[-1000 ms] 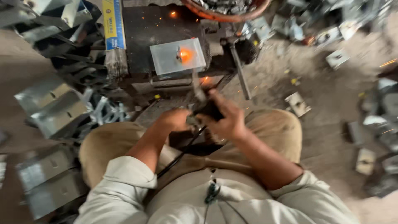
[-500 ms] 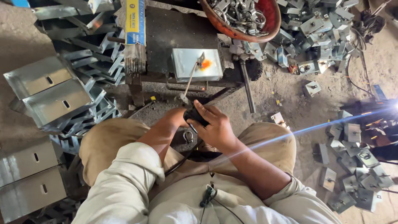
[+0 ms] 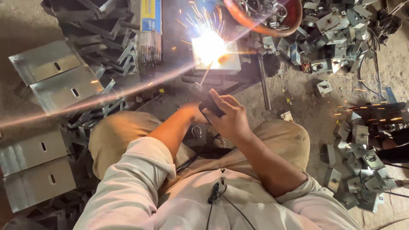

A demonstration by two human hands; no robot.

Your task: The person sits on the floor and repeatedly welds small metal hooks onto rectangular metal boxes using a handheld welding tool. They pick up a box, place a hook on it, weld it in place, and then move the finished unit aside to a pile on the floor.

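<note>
**Sparks at the bench**

Seen from above, a seated person works with both hands held together just beyond the knees. The right hand (image 3: 230,119) is wrapped around a dark holder (image 3: 209,104), fingers closed over its top; the left hand (image 3: 192,114) sits against it from the left side, largely hidden behind the holder, so whether it grips or only steadies cannot be told. From the holder a thin rod (image 3: 205,74) slants up and away to a small metal plate (image 3: 215,55) on the dark stand (image 3: 226,81) in front — the rod's tip meets the plate in a white glare, with sparks (image 3: 200,19) flying off toward the far side and a streak of light running across to the near left.

A black cable (image 3: 191,157) trails from under the hands across the lap. To the far left of the plate lies a bundle of rods (image 3: 150,47) in a yellow and blue sleeve. Flat slotted metal sheets (image 3: 55,79) are stacked on the floor at left. At the far centre sits an orange basin (image 3: 294,21) filled with metal parts, and small grey brackets (image 3: 358,166) lie scattered over the dusty ground at right — some near, some far.
</note>
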